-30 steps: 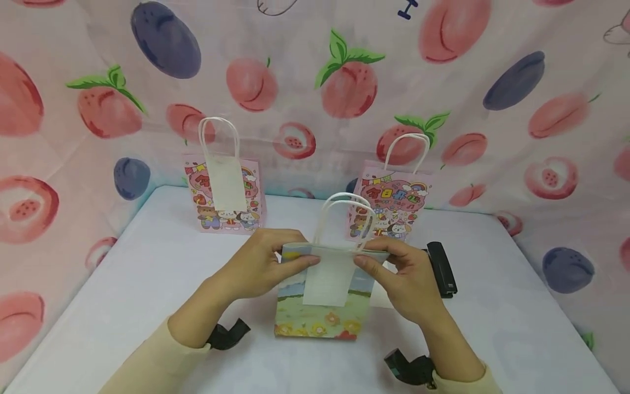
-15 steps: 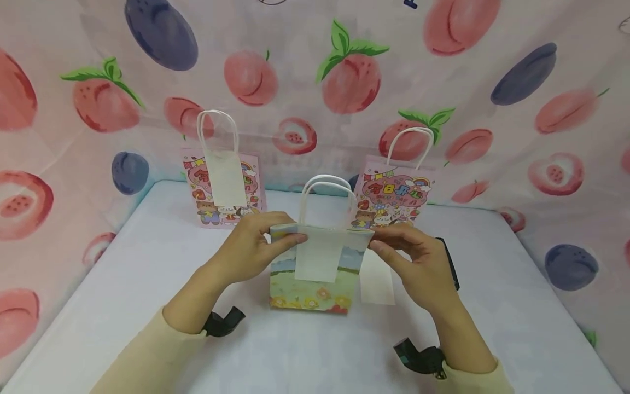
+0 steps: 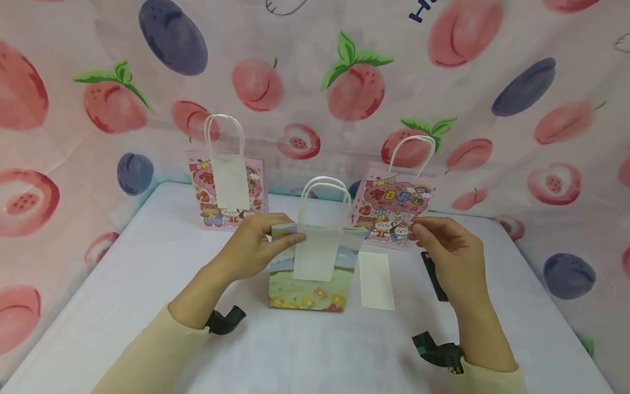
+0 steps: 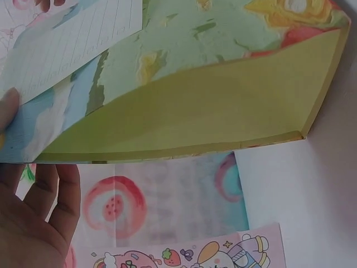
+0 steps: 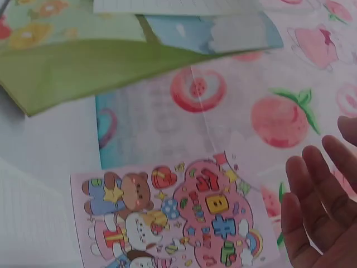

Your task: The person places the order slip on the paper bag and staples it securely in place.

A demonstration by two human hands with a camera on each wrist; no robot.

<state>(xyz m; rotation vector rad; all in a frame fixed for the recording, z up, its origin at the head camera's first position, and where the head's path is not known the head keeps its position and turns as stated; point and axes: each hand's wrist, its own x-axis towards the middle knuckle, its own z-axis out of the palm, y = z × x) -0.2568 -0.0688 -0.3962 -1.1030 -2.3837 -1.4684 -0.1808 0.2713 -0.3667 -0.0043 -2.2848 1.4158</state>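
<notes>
A paper gift bag [image 3: 307, 295] with a painted flower meadow stands up in the middle of the table. A lined white paper slip [image 3: 315, 260] lies against its front, below white looped handles. My left hand [image 3: 251, 241] pinches the bag's top left corner, thumb [image 4: 8, 109] in front and fingers behind. The bag's side fold [image 4: 184, 117] shows plain yellow-green in the left wrist view. To the right, my right hand [image 3: 455, 260] is off the bag and holds nothing; its fingers [image 5: 318, 195] are loosely bent in the right wrist view.
Two pink cartoon gift bags [image 3: 386, 205] stand at the back; the left one carries a white slip [image 3: 232, 183] on its front. Another white slip [image 3: 377, 282] lies right of the meadow bag. A black stapler [image 3: 434, 276] sits partly behind my right hand. Fruit-print cloth [image 3: 300, 82] hangs behind.
My right hand has let go of the bag's top edge and moved right. The bag has shifted slightly left and away, uncovering the loose slip. My left hand keeps its pinch.
</notes>
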